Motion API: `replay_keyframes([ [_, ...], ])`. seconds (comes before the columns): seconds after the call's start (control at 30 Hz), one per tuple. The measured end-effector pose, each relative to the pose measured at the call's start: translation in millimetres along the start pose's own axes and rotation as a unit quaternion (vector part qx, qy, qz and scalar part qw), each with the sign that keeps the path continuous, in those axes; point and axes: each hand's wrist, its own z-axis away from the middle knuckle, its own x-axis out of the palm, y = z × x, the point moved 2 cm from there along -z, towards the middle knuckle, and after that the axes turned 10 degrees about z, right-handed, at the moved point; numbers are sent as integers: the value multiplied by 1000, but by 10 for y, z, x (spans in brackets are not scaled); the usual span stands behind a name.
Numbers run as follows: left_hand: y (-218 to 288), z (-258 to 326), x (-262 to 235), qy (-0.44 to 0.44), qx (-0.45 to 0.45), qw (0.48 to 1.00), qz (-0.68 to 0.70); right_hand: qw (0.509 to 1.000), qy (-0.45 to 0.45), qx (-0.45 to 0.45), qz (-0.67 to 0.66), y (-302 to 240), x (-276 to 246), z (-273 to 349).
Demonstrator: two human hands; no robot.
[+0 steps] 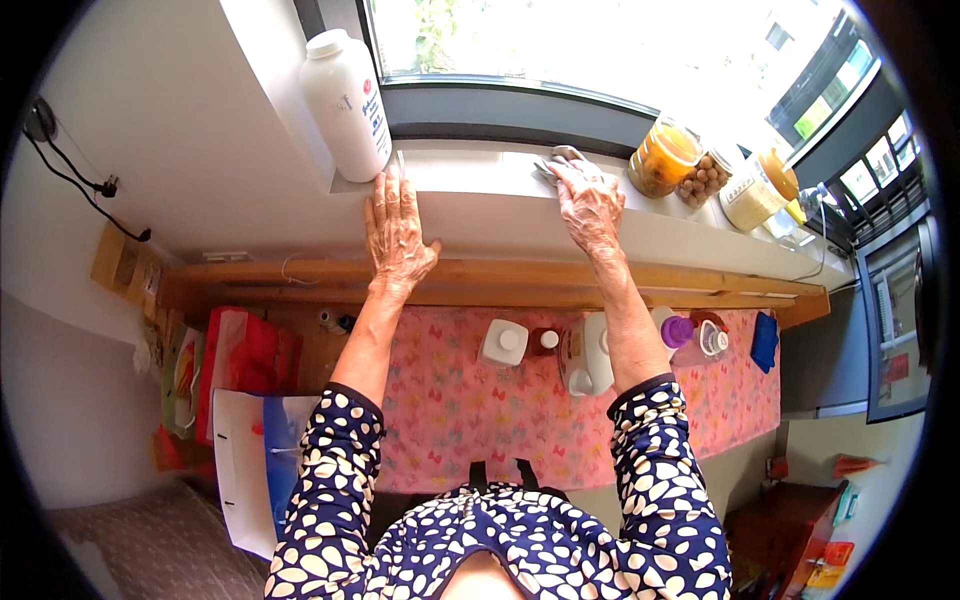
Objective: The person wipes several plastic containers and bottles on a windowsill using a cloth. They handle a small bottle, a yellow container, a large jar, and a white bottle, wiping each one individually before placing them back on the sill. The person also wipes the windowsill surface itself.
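My left hand (400, 230) lies with its fingers stretched out against the front edge of the white windowsill (460, 172). Just beyond its fingertips stands a tall white powder bottle (345, 108) with a white cap, in the sill's left corner. My right hand (592, 208) is further right on the sill, its fingers bent over a small grey cloth (563, 157). Part of the cloth sticks out past the fingertips; the rest is hidden under the hand. To the right of that hand is a jar with orange and yellow contents (664, 158).
Further right on the sill stand a jar of round brown nuts (706, 178) and a pale-filled jar (757, 192). Below, a pink patterned tablecloth (470, 430) bears several bottles, including a white one (504, 342), and a blue cloth (765, 342). A wooden rail (500, 275) runs between.
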Motion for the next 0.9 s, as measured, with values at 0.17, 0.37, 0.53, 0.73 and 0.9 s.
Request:
replay_keyframes([
  [0.17, -30, -14, 22, -16, -3, 1000, -15, 997, 72, -23, -1, 227, -192, 280],
  [0.37, 28, 316, 35, 127, 48, 983, 120, 986, -110, 55, -114, 191, -453, 1522],
  [0.53, 165, 1548, 544, 21, -102, 950, 295, 974, -88, 85, -193, -58, -315, 2079],
  [0.73, 266, 2689, 1035, -191, -146, 891, 385, 970, -222, -27, -97, -643, 258, 2244],
  [0.9, 149, 2967, 801, -249, -234, 843, 415, 955, -271, -42, -115, -635, 473, 2254],
])
